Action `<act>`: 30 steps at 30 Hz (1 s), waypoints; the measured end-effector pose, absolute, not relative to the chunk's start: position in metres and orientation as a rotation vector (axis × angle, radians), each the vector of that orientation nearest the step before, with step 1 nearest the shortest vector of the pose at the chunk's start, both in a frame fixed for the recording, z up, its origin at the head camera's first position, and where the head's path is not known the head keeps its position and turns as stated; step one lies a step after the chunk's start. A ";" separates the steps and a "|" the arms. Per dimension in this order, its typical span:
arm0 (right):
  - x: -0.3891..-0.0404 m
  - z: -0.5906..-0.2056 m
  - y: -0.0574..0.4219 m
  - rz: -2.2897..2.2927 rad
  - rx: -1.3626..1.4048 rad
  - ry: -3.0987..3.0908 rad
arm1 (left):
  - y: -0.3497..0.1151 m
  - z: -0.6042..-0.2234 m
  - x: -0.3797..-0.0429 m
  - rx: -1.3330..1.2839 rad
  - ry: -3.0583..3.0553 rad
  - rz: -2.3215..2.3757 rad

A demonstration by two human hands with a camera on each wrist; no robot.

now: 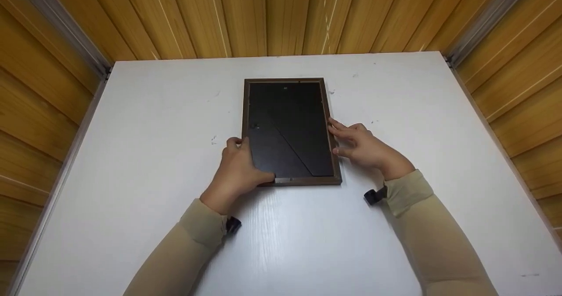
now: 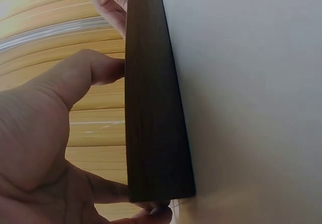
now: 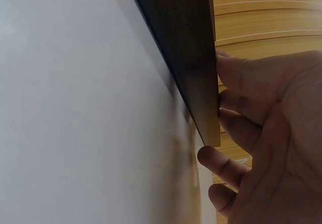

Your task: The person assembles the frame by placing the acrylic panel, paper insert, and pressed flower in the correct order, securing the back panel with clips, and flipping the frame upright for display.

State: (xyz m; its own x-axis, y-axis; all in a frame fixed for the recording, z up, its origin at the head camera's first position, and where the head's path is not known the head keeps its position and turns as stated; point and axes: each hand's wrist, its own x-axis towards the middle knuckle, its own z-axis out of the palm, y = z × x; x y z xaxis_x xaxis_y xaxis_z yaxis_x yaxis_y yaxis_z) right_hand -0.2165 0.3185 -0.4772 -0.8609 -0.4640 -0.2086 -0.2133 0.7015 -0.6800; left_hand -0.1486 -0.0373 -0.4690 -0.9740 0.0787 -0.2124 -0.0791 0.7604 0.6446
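Note:
A brown picture frame (image 1: 287, 111) lies face down on the white table, its black backing board upward. A diagonal line on the board marks the edge of a folded stand. At the near left corner my left hand (image 1: 237, 168) grips the frame, thumb on the near rim and fingers at the left side. My right hand (image 1: 366, 146) touches the right rim with its thumb and fingertips. In the right wrist view, two lower fingers (image 3: 226, 168) extend past the end of the frame's edge. The face of the frame is hidden.
The white table (image 1: 153, 111) has small dark scuffs. Wood-plank panels (image 1: 281, 19) stand behind it and along both sides, with metal strips at the corners. Dark wrist devices (image 1: 373, 196) sit by the sleeve cuffs.

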 end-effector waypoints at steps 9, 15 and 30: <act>-0.217 -0.476 0.319 -0.968 -0.526 2.540 | -0.034 -0.466 -0.154 0.006 2.724 1.010; -0.217 -0.476 0.320 -0.998 -0.546 2.528 | -0.037 -0.465 -0.156 0.025 2.717 0.983; -0.217 -0.479 0.321 -0.976 -0.535 2.539 | -0.042 -0.466 -0.155 0.037 2.694 0.955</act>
